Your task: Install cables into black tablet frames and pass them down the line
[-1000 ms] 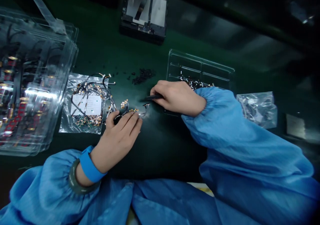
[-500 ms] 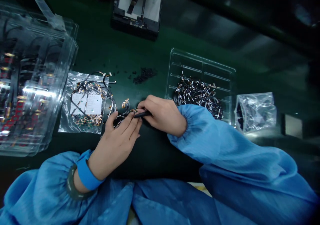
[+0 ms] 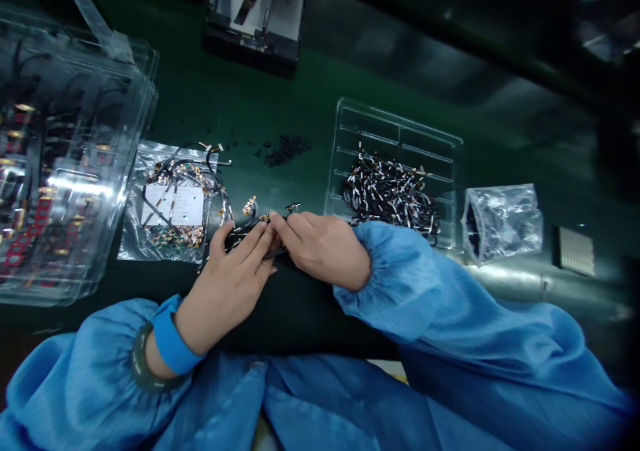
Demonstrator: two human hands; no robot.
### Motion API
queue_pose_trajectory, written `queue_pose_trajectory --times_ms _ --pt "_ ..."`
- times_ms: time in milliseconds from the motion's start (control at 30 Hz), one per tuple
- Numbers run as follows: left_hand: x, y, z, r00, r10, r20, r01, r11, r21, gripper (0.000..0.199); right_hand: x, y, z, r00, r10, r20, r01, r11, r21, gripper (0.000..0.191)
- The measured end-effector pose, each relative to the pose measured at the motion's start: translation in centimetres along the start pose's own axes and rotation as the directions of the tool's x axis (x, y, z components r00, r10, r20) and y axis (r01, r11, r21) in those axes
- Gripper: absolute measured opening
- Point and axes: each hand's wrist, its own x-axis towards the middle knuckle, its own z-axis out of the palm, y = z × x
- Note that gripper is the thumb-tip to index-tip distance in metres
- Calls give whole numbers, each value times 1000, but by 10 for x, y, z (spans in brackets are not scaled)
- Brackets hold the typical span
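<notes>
My left hand (image 3: 233,264) bends over a small bunch of thin black cables (image 3: 234,237) with gold contacts, fingertips pressed on them and thumb at their left side. Close against its fingertips, my right hand (image 3: 320,244) is closed in a pinch at the same cables. A small connector end (image 3: 293,207) sticks out just above the right fingers, and a dark strip shows below them; what lies between the fingertips is mostly hidden. Left of the hands, more black cables (image 3: 215,177) lie partly over a clear plastic bag (image 3: 129,237) of small gold-and-green parts.
A clear tray (image 3: 395,114) heaped with short black cables stands to the right, beside another plastic bag (image 3: 505,221). Stacked clear trays (image 3: 145,104) fill the left. Small black pieces (image 3: 286,151) lie mid-table; a black device (image 3: 253,44) sits at the back.
My right hand has turned and closed in on the left fingertips. The black stick-like piece across its fingers no longer shows there, and a connector end now shows above them.
</notes>
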Motion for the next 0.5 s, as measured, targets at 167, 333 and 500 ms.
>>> queue_pose_trajectory --times_ms 167,333,500 --pt "1 0 -1 1000 -5 15 4 999 36 31 14 8 -19 985 0 171 -12 997 71 33" --pt "0 1 1 1000 -16 -5 16 1000 -4 28 14 5 -19 978 -59 201 51 998 47 39" --pt "-1 -1 0 1000 -16 21 16 1000 18 32 14 22 -17 986 45 158 -78 974 211 33"
